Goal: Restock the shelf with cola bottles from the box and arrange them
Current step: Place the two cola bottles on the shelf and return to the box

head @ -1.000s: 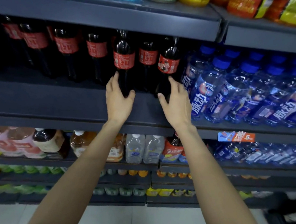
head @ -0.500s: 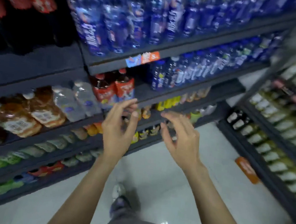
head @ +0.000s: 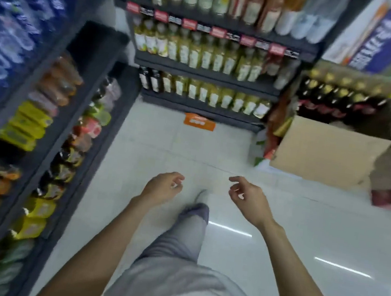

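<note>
My left hand (head: 163, 188) and my right hand (head: 248, 198) hang over the white floor in front of me, fingers loosely curled, holding nothing. A brown cardboard box (head: 325, 152) stands on the floor at the right, its flap up toward me; its contents are hidden. Dark bottles with gold caps and red labels (head: 340, 99) stand just behind the box. The cola shelf is out of view; the dark shelf unit (head: 93, 65) with blue bottles and packets runs along the left.
A second shelf unit (head: 206, 74) of yellow-green bottles closes the aisle ahead. An orange tag (head: 199, 121) lies on the floor at its base. My grey-trousered leg (head: 188, 233) steps forward over the tiled floor (head: 277, 233). The view is motion-blurred.
Both hands have left the cola bottles on the shelf and dropped low. The view has swung right and down, from the cola shelf to the aisle floor and the box.
</note>
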The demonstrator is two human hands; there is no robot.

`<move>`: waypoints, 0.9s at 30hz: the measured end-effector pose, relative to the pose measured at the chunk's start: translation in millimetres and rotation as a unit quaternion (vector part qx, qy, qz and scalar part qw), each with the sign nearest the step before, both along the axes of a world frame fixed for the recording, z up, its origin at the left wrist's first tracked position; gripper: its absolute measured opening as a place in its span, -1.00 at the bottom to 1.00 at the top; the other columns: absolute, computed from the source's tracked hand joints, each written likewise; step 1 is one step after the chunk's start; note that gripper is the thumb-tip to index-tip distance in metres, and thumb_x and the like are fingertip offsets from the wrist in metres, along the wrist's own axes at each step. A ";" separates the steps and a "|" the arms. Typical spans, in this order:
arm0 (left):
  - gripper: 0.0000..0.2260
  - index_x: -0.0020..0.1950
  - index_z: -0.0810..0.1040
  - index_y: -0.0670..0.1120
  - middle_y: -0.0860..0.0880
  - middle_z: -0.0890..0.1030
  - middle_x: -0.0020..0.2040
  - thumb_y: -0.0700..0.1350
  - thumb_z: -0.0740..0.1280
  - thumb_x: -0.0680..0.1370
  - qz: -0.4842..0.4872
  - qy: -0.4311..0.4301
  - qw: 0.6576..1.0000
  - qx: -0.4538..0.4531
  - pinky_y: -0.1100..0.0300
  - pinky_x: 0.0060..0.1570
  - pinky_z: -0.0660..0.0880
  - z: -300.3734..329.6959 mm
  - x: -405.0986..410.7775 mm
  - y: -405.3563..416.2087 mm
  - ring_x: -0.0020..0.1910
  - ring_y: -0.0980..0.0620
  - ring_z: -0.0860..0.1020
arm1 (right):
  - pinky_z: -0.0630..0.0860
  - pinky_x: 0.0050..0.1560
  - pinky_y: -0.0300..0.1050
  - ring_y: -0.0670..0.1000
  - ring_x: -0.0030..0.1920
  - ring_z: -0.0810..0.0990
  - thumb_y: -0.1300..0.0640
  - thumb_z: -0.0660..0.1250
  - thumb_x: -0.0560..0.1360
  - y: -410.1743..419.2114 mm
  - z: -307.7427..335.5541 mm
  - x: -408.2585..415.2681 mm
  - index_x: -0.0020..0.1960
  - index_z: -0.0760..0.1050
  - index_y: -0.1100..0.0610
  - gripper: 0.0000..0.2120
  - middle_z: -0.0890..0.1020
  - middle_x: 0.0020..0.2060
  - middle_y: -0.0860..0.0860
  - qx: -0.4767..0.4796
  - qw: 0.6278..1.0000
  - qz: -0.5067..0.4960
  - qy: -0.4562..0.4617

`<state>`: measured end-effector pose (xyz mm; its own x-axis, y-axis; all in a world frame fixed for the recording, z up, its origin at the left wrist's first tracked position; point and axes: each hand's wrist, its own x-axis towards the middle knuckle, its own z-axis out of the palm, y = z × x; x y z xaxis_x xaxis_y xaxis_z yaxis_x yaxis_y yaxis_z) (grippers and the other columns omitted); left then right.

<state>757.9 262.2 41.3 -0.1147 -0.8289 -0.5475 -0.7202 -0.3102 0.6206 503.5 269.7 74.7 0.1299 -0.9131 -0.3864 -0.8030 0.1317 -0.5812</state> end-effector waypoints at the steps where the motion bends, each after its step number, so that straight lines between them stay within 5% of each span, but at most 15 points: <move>1: -0.77 0.19 0.56 -0.05 -0.01 0.64 0.08 -0.13 0.33 0.53 -0.015 -0.002 1.000 0.017 0.24 0.07 0.44 -9.1 -19.0 -15.8 0.08 0.00 0.59 | 0.46 -0.03 -0.13 0.02 -0.03 0.61 0.12 0.31 0.51 -9.2 -5.8 -24.8 0.22 0.47 0.04 -0.72 0.64 -0.04 -0.02 0.014 0.999 -0.036 0.003; 8: -0.80 0.16 0.57 0.00 0.00 0.64 0.08 -0.09 0.31 0.54 -0.052 -0.008 0.998 0.043 0.20 0.05 0.48 -38.3 -155.4 -150.1 0.09 -0.01 0.59 | 0.43 0.01 -0.14 0.00 0.00 0.58 0.10 0.27 0.54 -87.6 -20.2 -181.5 0.24 0.46 0.06 -0.73 0.63 0.05 -0.02 0.088 0.980 -0.164 0.063; 17: -0.75 0.25 0.52 -0.02 0.01 0.61 0.17 -0.07 0.27 0.57 -0.082 -0.041 0.995 -0.041 0.18 0.00 0.43 -16.0 -340.6 -300.8 0.11 -0.02 0.56 | 0.49 -0.04 -0.10 0.06 -0.13 0.59 0.20 0.26 0.50 -229.2 -27.3 -342.9 0.16 0.53 0.11 -0.76 0.64 -0.16 0.02 0.043 0.958 -0.283 0.017; 21: -0.74 0.26 0.50 0.01 0.07 0.62 0.13 -0.04 0.26 0.57 -0.117 -0.054 0.989 -0.068 0.20 -0.06 0.41 -28.4 -419.3 -350.5 0.09 0.00 0.57 | 0.53 -0.02 -0.03 0.15 -0.04 0.61 0.18 0.31 0.48 -297.9 -60.4 -410.8 0.22 0.48 0.14 -0.69 0.65 -0.05 0.09 0.035 0.974 -0.219 0.040; 27: -0.64 0.33 0.42 -0.02 -0.01 0.57 0.21 -0.04 0.31 0.55 -0.033 -0.027 0.999 -0.010 0.03 0.14 0.47 -71.2 -519.1 -408.5 0.17 -0.06 0.54 | 0.52 0.07 0.11 0.22 0.11 0.55 0.16 0.34 0.48 -392.7 -118.2 -491.1 0.35 0.32 0.09 -0.53 0.56 0.16 0.15 0.078 0.987 -0.120 0.078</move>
<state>238.9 -146.4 -29.9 -0.1399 -0.8313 -0.5380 -0.7717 -0.2489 0.5853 12.5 -123.1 -43.6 -0.1552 -0.8380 -0.5231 -0.8154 0.4076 -0.4110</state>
